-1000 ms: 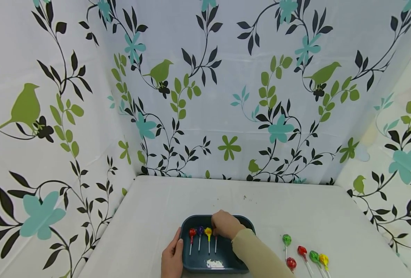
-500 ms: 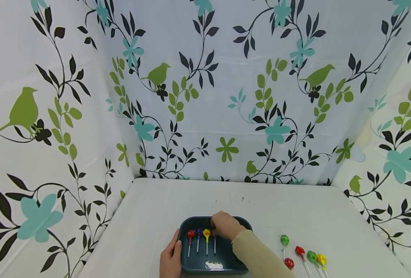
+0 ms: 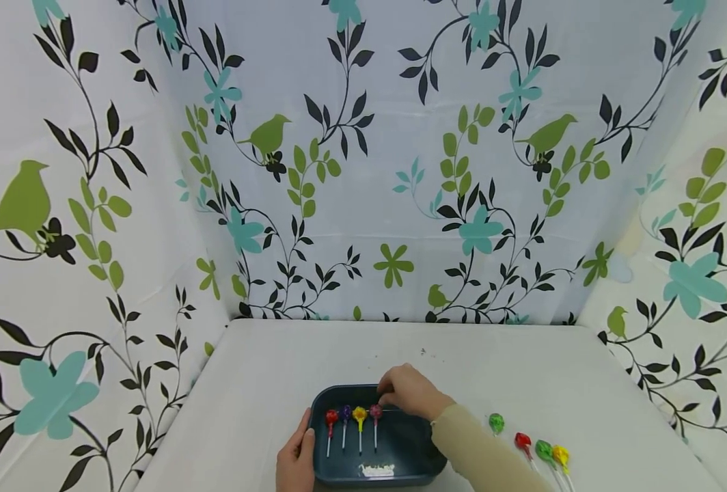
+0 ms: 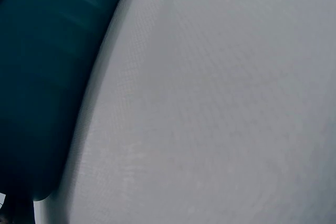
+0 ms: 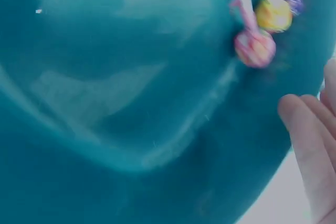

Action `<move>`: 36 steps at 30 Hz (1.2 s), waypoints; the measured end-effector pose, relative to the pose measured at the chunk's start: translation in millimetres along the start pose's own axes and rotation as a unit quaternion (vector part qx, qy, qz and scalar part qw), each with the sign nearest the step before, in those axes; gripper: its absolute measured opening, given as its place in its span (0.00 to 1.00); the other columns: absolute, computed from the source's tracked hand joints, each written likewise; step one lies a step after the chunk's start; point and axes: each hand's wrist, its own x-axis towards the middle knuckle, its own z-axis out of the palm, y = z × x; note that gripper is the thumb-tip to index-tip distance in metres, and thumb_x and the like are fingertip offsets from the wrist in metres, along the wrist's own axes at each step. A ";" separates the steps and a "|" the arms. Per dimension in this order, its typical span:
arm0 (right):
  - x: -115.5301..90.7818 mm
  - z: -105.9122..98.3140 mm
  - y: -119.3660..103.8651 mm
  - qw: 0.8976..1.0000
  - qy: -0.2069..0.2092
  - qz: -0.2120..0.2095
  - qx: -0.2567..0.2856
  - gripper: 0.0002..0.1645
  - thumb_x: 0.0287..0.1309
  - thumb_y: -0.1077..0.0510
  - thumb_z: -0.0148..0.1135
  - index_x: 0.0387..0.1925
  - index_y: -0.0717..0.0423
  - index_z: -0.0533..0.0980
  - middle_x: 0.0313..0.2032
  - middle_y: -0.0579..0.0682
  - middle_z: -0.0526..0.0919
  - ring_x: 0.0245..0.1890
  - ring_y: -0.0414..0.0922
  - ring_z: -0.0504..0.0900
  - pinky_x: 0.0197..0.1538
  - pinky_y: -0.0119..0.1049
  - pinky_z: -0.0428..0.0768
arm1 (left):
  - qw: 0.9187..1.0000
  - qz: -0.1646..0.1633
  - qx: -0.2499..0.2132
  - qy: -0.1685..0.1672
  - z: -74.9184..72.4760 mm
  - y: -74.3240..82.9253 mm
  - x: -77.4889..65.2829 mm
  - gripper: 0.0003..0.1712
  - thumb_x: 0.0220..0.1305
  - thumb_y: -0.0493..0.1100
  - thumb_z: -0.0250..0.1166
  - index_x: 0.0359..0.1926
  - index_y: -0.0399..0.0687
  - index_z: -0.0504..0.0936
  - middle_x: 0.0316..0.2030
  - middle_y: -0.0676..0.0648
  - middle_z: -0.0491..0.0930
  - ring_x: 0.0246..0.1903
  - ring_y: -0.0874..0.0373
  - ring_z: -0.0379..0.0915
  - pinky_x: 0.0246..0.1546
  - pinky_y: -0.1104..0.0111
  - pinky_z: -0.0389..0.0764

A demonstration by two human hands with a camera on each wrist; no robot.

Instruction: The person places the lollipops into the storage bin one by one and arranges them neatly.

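A dark teal tray (image 3: 409, 447) lies near the table's front. Inside it, side by side with sticks toward me, lie a red lollipop (image 3: 331, 417), a purple lollipop (image 3: 346, 413), a yellow lollipop (image 3: 360, 415) and a pink lollipop (image 3: 376, 412). My left hand (image 3: 296, 459) grips the tray's left side; the left wrist view shows the tray's outer wall (image 4: 47, 82) but not the hand's hold. Over the tray's far rim, just beyond the pink lollipop, hovers my right hand (image 3: 411, 391). In the right wrist view its fingers (image 5: 304, 145) are apart from the lollipops and hold nothing.
Right of the tray, on the white table (image 3: 277, 369), lie a green lollipop (image 3: 496, 423), a red lollipop (image 3: 523, 440), another green lollipop (image 3: 544, 449) and a yellow lollipop (image 3: 561, 455). My right sleeve (image 3: 480, 447) crosses the tray's right side. Patterned curtains (image 3: 363, 205) surround the table.
My right hand has let go of the pink lollipop and moved slightly up and right, so its head now shows. My right sleeve now covers a red lollipop on the table. The left hand stays on the tray.
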 end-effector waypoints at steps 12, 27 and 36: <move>-58.5 -70.4 64.0 0.980 0.127 0.069 0.140 0.14 0.64 0.60 0.69 0.50 0.59 0.86 0.48 0.56 0.89 0.47 0.49 0.89 0.51 0.44 0.89 | 1.000 0.002 0.010 -0.001 1.7 1.2 0.1 0.24 0.79 0.40 0.53 0.71 0.41 0.73 0.68 0.38 0.72 0.70 0.40 0.67 0.69 0.48 0.69; -172.3 -136.8 165.9 0.959 0.200 0.182 0.079 0.23 0.70 0.53 0.64 0.57 0.65 0.81 0.52 0.63 0.87 0.49 0.55 0.88 0.51 0.51 0.88 | 1.000 0.001 0.026 0.010 3.8 0.5 -0.9 0.23 0.78 0.41 0.53 0.70 0.43 0.74 0.67 0.41 0.74 0.69 0.43 0.69 0.67 0.51 0.71; -216.6 -134.7 204.9 0.946 0.187 0.252 0.080 0.27 0.70 0.51 0.63 0.58 0.69 0.79 0.52 0.66 0.86 0.50 0.59 0.88 0.48 0.49 0.89 | 1.000 -0.002 0.017 0.006 2.6 1.6 -0.2 0.23 0.79 0.43 0.53 0.70 0.44 0.74 0.67 0.41 0.74 0.69 0.45 0.68 0.59 0.80 0.76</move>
